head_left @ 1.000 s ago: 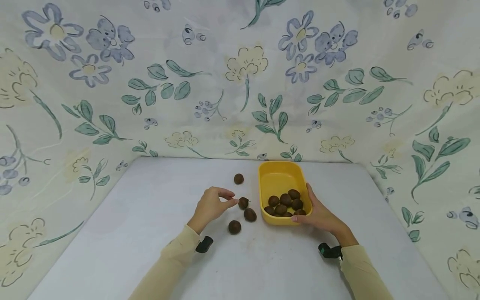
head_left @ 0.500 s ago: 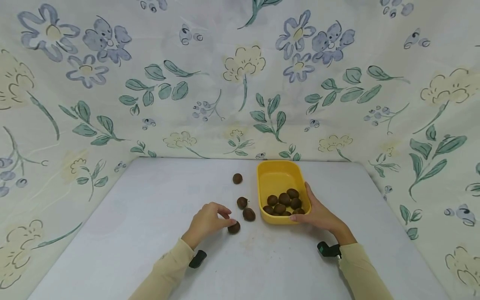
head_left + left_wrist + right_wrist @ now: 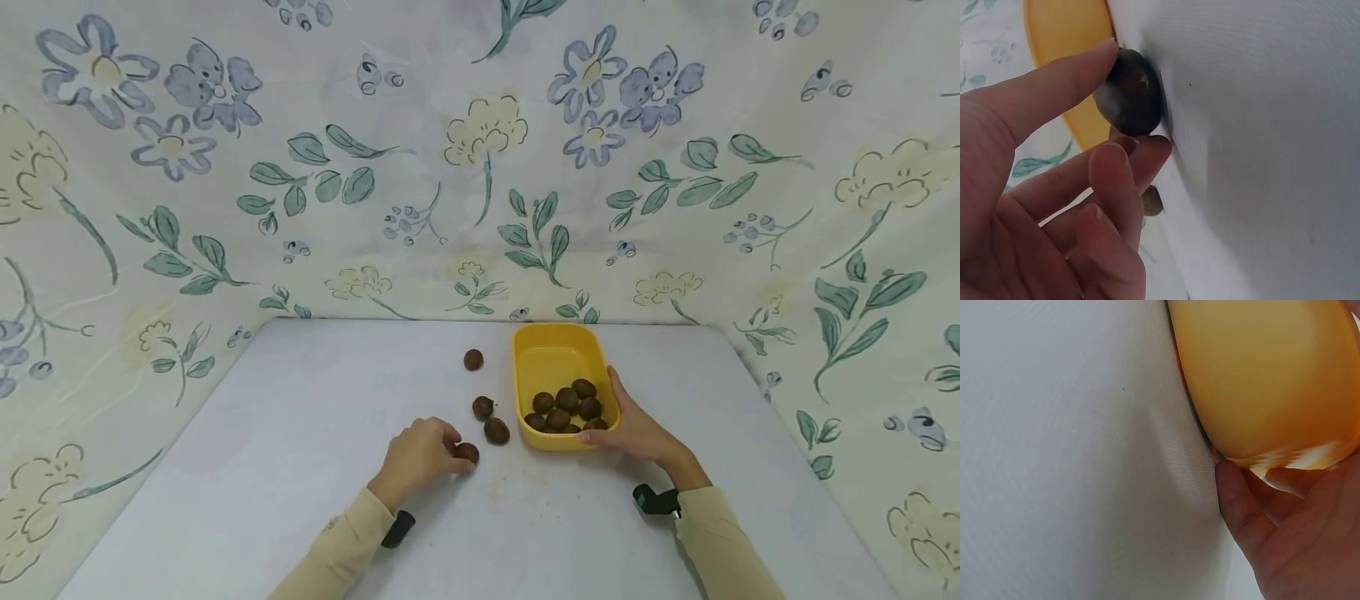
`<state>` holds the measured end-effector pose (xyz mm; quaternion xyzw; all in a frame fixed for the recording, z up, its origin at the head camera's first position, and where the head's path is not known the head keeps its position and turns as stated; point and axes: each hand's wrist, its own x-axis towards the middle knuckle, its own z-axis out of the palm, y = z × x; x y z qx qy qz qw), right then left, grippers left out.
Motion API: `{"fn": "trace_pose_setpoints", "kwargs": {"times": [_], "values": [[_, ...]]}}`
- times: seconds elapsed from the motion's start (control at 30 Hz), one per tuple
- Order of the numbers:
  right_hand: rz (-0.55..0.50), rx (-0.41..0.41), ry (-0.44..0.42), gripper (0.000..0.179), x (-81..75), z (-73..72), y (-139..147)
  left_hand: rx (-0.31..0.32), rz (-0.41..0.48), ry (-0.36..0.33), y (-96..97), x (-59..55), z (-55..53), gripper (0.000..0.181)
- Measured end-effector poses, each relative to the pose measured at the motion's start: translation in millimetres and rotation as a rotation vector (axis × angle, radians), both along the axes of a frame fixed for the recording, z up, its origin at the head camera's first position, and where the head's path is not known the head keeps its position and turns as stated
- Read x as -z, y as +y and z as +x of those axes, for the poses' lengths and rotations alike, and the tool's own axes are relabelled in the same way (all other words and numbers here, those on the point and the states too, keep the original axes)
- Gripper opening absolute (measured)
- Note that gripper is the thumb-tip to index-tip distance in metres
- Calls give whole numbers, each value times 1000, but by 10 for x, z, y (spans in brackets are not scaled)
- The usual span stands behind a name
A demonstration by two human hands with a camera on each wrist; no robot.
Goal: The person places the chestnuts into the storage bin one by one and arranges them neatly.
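Observation:
My left hand (image 3: 420, 458) pinches a brown chestnut (image 3: 467, 453) between thumb and fingers, low at the white table. In the left wrist view the thumb lies on one side of this dark, glossy chestnut (image 3: 1130, 94) and the fingertips on the other. A yellow rectangular container (image 3: 557, 333) holds several chestnuts (image 3: 567, 401) toward its near end. My right hand (image 3: 641, 429) grips its near right corner, the thumb over the front rim and the fingers along the side. The right wrist view shows the container's smooth outer wall (image 3: 1266, 375) against the fingers.
Three loose chestnuts lie left of the container: one far back (image 3: 473, 360), and a smaller one (image 3: 483, 407) close to a larger one (image 3: 497, 431). The white table (image 3: 337, 375) meets a floral cloth (image 3: 420, 208) at its back and sides.
My left hand has left the middle chestnut, come toward the table's near side, and taken the nearest chestnut between thumb and fingers. The right hand keeps its grip on the container.

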<state>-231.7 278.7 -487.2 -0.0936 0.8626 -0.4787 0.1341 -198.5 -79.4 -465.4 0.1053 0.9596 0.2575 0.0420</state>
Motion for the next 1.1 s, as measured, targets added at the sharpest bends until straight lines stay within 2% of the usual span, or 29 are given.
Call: {"fn": "trace_pose_setpoints", "kwargs": {"times": [0.33, 0.57, 0.9, 1.1], "values": [[-1, -4, 6, 138, -11, 2, -6, 15, -44, 57, 47, -7, 57, 35], [1, -7, 14, 138, -7, -14, -4, 24, -54, 65, 84, 4, 61, 28], [3, 1, 28, 138, 22, -7, -3, 28, -23, 90, 83, -1, 74, 21], [24, 8, 23, 139, 36, -21, -7, 41, 33, 107, 74, 7, 49, 20]]}}
